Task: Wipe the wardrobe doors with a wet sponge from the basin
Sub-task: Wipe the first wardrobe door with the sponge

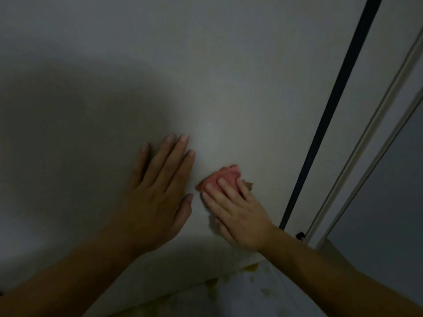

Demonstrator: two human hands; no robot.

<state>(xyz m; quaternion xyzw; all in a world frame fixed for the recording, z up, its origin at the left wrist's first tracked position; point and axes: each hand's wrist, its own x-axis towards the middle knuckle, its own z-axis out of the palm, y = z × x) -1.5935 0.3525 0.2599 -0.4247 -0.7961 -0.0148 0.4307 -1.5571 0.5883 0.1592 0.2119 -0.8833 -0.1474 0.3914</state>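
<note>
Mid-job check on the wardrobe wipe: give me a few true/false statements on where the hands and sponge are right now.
1. The right hand presses the pink sponge against the wardrobe door. True.
2. The left hand holds a second sponge. False: it lies flat and open on the door, holding nothing.
3. The sponge sits left of the dark vertical strip. True.
4. The two hands overlap on the sponge. False: they are side by side, with a gap between them.
5. The basin is in view below the hands. False: no basin shows in this view.
</note>
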